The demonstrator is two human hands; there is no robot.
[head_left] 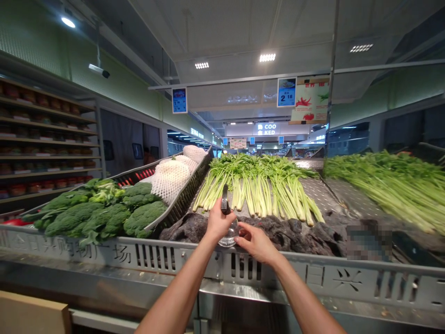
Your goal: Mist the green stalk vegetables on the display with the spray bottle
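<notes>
My left hand (pixel 218 222) is closed around the black trigger head of a small clear spray bottle (pixel 228 234), held over the front of a produce stand. My right hand (pixel 255 242) cups the bottle's round base from the right, fingers curled against it. Just beyond the bottle lie bunches of green celery stalks (pixel 259 185) on a perforated metal bed. Dark wet cloths (pixel 295 234) lie along the front of that bed, right under my hands.
Broccoli heads (pixel 104 213) fill a slanted tray at left, with net-wrapped pale vegetables (pixel 172 178) behind them. More leafy greens (pixel 385 181) lie at right. A slotted metal rail (pixel 174 257) runs along the stand's front. Shelves (pixel 41 139) line the left wall.
</notes>
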